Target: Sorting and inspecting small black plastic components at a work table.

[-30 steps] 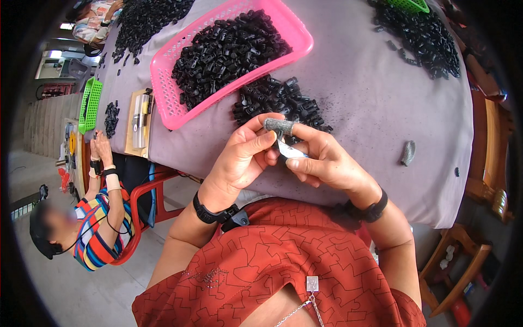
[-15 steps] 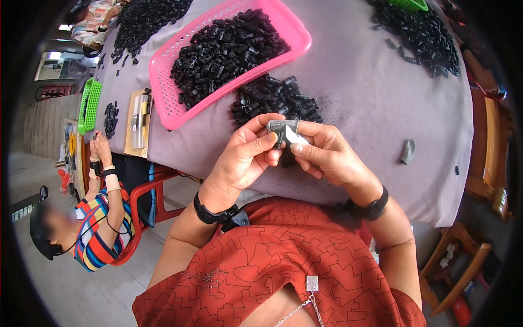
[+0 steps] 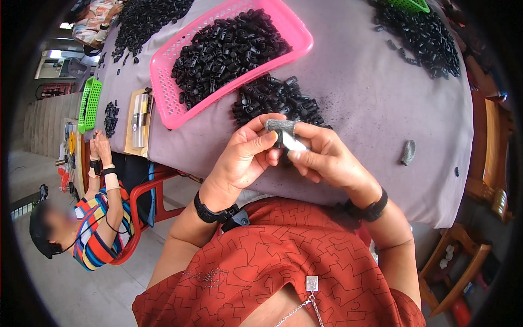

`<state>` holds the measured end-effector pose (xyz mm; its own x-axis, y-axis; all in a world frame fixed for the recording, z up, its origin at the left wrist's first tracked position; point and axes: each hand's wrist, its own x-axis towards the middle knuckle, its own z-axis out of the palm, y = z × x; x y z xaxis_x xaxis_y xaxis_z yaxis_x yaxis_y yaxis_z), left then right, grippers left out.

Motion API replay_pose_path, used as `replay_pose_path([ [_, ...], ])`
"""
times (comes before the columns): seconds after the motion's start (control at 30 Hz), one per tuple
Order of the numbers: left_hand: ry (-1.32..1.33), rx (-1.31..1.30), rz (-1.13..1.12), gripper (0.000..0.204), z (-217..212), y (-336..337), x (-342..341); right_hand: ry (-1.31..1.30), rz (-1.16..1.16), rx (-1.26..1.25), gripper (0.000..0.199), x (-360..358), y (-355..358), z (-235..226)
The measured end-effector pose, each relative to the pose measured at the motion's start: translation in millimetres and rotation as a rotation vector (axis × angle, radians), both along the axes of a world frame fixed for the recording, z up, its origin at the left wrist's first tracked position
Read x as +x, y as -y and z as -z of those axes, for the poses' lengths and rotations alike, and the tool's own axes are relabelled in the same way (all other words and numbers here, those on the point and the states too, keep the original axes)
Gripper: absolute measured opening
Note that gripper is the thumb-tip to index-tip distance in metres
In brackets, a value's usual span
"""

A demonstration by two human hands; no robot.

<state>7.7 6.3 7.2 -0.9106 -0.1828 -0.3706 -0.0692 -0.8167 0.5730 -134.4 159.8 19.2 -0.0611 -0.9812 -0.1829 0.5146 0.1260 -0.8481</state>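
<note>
My left hand [image 3: 248, 152] pinches a small black plastic part [image 3: 279, 139] between thumb and fingers, just in front of the loose pile. My right hand [image 3: 329, 152] meets it from the other side, its thumb pressed on a shiny, flat, blade-like piece [image 3: 295, 143] that points at the black part. A grey knitted finger sleeve [image 3: 280, 126] covers the tip of my right index finger and reaches across to the left fingertips. Fingers hide much of the black part. Beyond the hands lies a pile of similar black parts [image 3: 278, 101].
A pink basket [image 3: 302, 41] full of black parts stands behind the pile. Another grey finger sleeve [image 3: 408, 152] lies to the right on the cloth-covered table [image 3: 376, 109]. More black parts [image 3: 422, 43] are heaped far right. A co-worker [image 3: 103, 218] sits at left near a green basket [image 3: 90, 106].
My right hand has shifted slightly left and down, its thumb and the shiny piece moving along the black part. The grey sleeve now lies more level. My left hand stays nearly still.
</note>
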Motion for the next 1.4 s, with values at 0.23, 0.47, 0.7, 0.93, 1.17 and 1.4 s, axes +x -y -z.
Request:
replay_pose_path([
  [0.23,0.02,0.026,-0.004,0.033,0,1,-1,0.051,-0.013,-0.025,0.05,1,0,-2],
  [0.47,0.002,0.06,0.005,0.033,1,-1,-1,0.041,0.011,-0.046,0.045,4,0,3],
  [0.7,-0.054,0.094,0.051,0.034,4,-1,0,0.037,0.004,-0.006,0.039,-2,1,4],
  [0.93,-0.017,0.108,0.036,0.033,7,2,0,-0.015,-0.021,-0.019,0.043,2,0,-3],
  [1.17,-0.022,0.084,0.036,0.033,-1,1,-1,0.017,0.017,-0.005,0.037,0,2,5],
  [1.4,-0.13,-0.689,-0.306,0.03,-48,55,1,0.042,0.189,0.024,0.03,2,1,1],
])
